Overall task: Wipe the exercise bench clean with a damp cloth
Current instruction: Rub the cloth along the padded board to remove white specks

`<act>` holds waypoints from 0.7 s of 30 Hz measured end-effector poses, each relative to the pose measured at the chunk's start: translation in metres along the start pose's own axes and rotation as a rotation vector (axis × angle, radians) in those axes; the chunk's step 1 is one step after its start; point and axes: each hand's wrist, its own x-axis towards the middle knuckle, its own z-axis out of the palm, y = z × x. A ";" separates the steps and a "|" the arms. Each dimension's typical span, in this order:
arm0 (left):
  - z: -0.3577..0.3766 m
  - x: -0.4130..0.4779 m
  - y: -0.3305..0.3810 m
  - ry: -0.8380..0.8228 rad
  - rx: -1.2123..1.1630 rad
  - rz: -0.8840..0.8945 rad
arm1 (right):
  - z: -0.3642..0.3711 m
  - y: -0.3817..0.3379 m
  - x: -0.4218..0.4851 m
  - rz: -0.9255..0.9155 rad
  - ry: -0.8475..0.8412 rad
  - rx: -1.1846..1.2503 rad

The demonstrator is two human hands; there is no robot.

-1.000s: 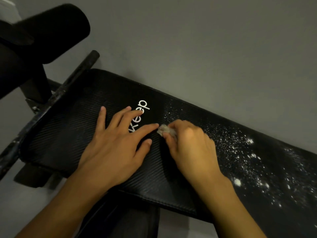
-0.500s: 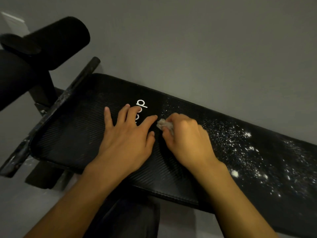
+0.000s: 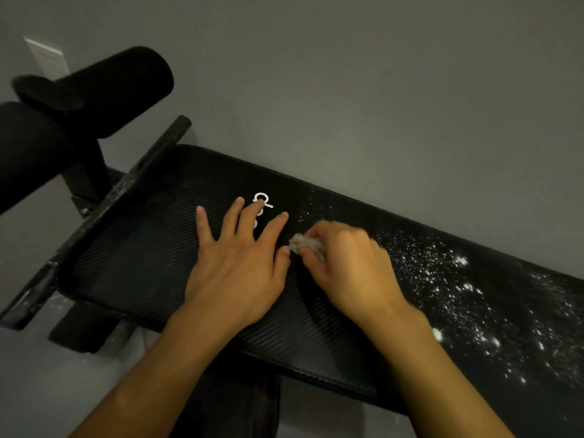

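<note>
Head view: black exercise bench (image 3: 132,267) runs from left to lower right. Left hand (image 3: 235,263) lies flat on the pad, fingers straight and spread, partly covering white lettering (image 3: 264,200). Right hand (image 3: 344,267), fingers curled, grips a crumpled grey cloth (image 3: 305,243) against the pad just beside the left thumb. White powder (image 3: 458,289) speckles the pad right of it

The black desk (image 3: 136,248) carries a fine diagonal ribbed weave, white lettering (image 3: 264,200) and a scatter of white specks (image 3: 442,273) over its right part, the cloth (image 3: 300,243) is pale grey, the foam rollers (image 3: 120,86) are black and the wall (image 3: 347,90) is plain grey.
</note>
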 end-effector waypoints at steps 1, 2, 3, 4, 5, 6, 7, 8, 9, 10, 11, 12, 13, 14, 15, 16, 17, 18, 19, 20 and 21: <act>0.000 0.000 0.000 0.003 -0.003 0.003 | -0.001 0.000 0.011 0.010 0.012 -0.029; 0.000 0.000 0.000 0.006 -0.005 0.007 | 0.000 0.000 0.024 0.031 0.028 -0.053; 0.001 0.000 0.000 0.013 -0.006 0.007 | 0.000 -0.001 0.036 0.053 0.046 -0.057; 0.001 -0.001 -0.001 0.021 -0.006 0.004 | 0.001 -0.002 0.045 0.070 0.070 -0.047; 0.001 -0.001 -0.001 0.024 -0.004 0.002 | 0.003 -0.003 0.049 0.081 0.090 -0.038; 0.001 -0.002 -0.001 0.025 -0.003 0.003 | 0.005 -0.003 0.049 0.080 0.096 -0.036; 0.001 -0.001 -0.001 0.024 -0.006 0.003 | 0.006 -0.003 0.044 0.073 0.086 -0.045; 0.000 -0.001 -0.001 0.024 -0.010 0.002 | 0.006 -0.003 0.036 0.066 0.071 -0.048; 0.000 0.000 -0.001 0.024 -0.014 -0.002 | 0.005 -0.002 0.028 0.064 0.052 -0.035; -0.001 0.001 -0.001 0.026 -0.017 -0.007 | 0.004 -0.002 0.025 0.068 0.037 -0.014; -0.002 0.001 -0.001 0.027 -0.019 -0.011 | 0.002 0.000 0.028 0.081 0.028 -0.002; -0.002 0.001 0.000 0.024 -0.018 -0.011 | 0.001 0.000 0.037 0.103 0.037 -0.004; -0.002 0.001 0.000 0.020 -0.018 -0.009 | 0.001 0.001 0.049 0.131 0.054 -0.014; -0.003 0.001 -0.001 0.021 -0.019 -0.006 | 0.003 0.001 0.063 0.163 0.076 -0.016; -0.003 0.000 -0.001 0.021 -0.021 -0.004 | 0.004 0.002 0.075 0.188 0.095 -0.014; -0.003 0.000 -0.001 0.021 -0.023 0.000 | 0.005 0.002 0.084 0.205 0.112 -0.013; -0.003 0.000 -0.002 0.019 -0.024 0.004 | 0.006 0.002 0.089 0.211 0.123 -0.021; -0.003 0.000 -0.002 0.018 -0.024 0.008 | 0.007 0.002 0.090 0.204 0.126 -0.033; -0.002 0.000 -0.003 0.017 -0.026 0.011 | 0.008 0.003 0.087 0.189 0.120 -0.045; -0.002 0.000 -0.003 0.019 -0.028 0.014 | 0.007 0.003 0.081 0.169 0.111 -0.052; -0.002 -0.001 -0.003 0.024 -0.030 0.015 | 0.007 0.005 0.075 0.150 0.099 -0.047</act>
